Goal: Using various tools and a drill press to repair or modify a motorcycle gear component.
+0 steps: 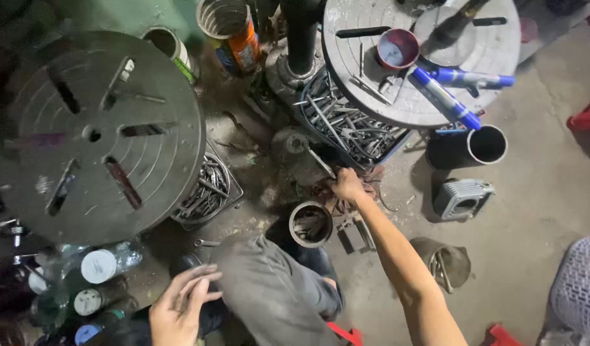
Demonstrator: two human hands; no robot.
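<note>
Head view: right hand [347, 186] reaches to the gritty concrete floor [538, 186], fingers curled around rusty metal scraps [362, 204] beside a round tin [311, 224]. Left hand [179, 307] rests on grey-trousered knee [269, 288], fingers loosely apart.

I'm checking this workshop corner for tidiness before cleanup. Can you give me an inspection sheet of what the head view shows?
Surface: grey concrete floor, stained and strewn with bits of metal.
Job's things: small rusty metal pieces on the floor under the right hand; dark crate of long metal tools just above.
Clutter: two round slotted grey metal tables, blue-handled tool, red cup, black metal cylinder, finned grey engine cylinder, tin of parts, plastic bottles.
Grippers: right hand reaching down to the pieces; left hand with fingers spread, holding nothing.
Cables: nothing seen.
Surroundings: red plastic items at the right edge.
</note>
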